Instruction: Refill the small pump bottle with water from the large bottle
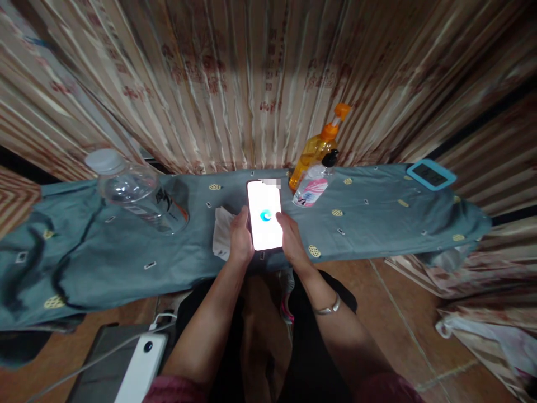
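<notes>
A smartphone (265, 232) is held upright between my two hands, its bright white screen showing a blue-green swirl logo. My left hand (241, 238) is closed round the phone's left edge. On the opposite edge, my right hand (290, 235) grips the phone with its thumb over the screen. The fingers behind the phone are hidden. Just left of my left hand lies a crumpled white tissue (221, 232). Beyond the phone to the right stand a clear bottle (312, 187) with a black cap and an amber pump bottle (309, 157) with an orange top.
A green patterned cloth (361, 224) covers the narrow table. On its left stands a large clear plastic bottle (138, 190); a blue-framed digital clock (432, 174) is at the right. Curtains (251, 84) hang behind. A white power bank (142, 364) with a cable lies below left.
</notes>
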Demonstrator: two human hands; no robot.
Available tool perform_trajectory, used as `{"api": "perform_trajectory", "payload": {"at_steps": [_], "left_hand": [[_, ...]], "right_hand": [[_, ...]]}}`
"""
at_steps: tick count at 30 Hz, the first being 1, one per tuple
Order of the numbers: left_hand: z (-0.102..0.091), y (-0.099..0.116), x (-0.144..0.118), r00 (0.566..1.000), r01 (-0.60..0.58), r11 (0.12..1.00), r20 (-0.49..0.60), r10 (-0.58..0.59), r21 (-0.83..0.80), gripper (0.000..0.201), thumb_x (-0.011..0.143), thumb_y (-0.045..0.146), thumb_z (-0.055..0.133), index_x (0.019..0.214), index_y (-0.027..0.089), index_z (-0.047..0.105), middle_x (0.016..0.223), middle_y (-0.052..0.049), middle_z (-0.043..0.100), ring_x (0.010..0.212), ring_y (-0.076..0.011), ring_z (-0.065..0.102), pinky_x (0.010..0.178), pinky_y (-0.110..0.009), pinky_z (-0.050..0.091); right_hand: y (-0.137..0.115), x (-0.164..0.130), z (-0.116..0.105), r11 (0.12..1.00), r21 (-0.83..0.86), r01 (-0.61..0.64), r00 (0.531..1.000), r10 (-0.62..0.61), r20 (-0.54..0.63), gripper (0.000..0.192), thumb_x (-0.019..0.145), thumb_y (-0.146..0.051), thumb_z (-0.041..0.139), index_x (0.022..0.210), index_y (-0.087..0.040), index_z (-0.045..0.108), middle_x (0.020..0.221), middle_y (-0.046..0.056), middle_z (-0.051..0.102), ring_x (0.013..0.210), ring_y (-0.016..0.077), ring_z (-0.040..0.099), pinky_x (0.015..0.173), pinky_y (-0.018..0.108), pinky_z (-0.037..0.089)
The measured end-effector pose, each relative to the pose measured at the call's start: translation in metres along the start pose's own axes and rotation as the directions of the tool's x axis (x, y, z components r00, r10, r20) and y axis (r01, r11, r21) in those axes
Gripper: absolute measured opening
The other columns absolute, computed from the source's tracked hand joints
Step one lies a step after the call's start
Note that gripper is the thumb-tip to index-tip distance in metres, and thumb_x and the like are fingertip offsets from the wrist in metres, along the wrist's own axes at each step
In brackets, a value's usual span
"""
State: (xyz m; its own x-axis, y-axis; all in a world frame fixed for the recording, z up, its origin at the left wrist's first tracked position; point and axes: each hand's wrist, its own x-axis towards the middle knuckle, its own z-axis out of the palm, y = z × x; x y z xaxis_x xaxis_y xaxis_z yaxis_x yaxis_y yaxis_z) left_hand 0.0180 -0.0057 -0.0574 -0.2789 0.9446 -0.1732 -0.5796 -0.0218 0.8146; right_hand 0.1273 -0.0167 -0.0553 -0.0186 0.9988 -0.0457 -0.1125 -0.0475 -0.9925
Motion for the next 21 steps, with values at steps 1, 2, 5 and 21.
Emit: {"api": "perform_trajectory", "payload": {"at_steps": [1,2,5,21], "left_hand": [[0.000,-0.001,-0.001,1.000,0.001,1.000,0.005,-0.001,-0.004,0.048,0.071,0.063,0.079,0.082,0.018,0.071,0.080,-0.008,0.080,0.104,-0.0322,0.077,0.087,-0.040,0.063],[0.000,-0.002,-0.001,1.000,0.002,1.000,0.012,-0.002,-0.009,0.047,0.071,0.062,0.079,0.083,0.018,0.071,0.080,-0.007,0.080,0.104,-0.0317,0.077,0.088,-0.040,0.063],[0.000,-0.006,-0.002,0.999,0.013,1.000,0.044,-0.012,-0.026,0.046,0.070,0.060,0.081,0.085,0.017,0.072,0.086,-0.008,0.081,0.104,-0.0307,0.076,0.090,-0.039,0.062],[-0.005,-0.015,-0.002,1.000,0.003,1.000,0.014,-0.003,0.029,0.045,0.079,0.061,0.075,0.089,0.017,0.072,0.093,-0.008,0.080,0.105,-0.0270,0.075,0.089,-0.035,0.060]], "right_hand": [[0.000,0.000,0.000,1.000,-0.007,0.002,1.000,-0.002,-0.016,0.040,0.101,-0.052,0.060,0.116,-0.016,0.066,0.112,0.007,0.068,0.096,0.0198,0.067,0.086,0.040,0.058],[0.001,0.000,0.000,1.000,-0.016,0.003,0.999,-0.004,-0.033,0.040,0.101,-0.052,0.060,0.116,-0.016,0.066,0.111,0.007,0.068,0.095,0.0197,0.067,0.085,0.040,0.058],[0.002,0.001,-0.001,0.999,-0.047,0.011,0.997,-0.015,-0.072,0.039,0.101,-0.052,0.060,0.115,-0.016,0.066,0.110,0.006,0.068,0.094,0.0193,0.067,0.084,0.039,0.058],[0.003,-0.001,-0.007,0.971,-0.202,0.125,0.990,-0.135,-0.033,0.038,0.101,-0.053,0.058,0.112,-0.017,0.067,0.112,0.007,0.068,0.100,0.0200,0.066,0.094,0.043,0.055]]}}
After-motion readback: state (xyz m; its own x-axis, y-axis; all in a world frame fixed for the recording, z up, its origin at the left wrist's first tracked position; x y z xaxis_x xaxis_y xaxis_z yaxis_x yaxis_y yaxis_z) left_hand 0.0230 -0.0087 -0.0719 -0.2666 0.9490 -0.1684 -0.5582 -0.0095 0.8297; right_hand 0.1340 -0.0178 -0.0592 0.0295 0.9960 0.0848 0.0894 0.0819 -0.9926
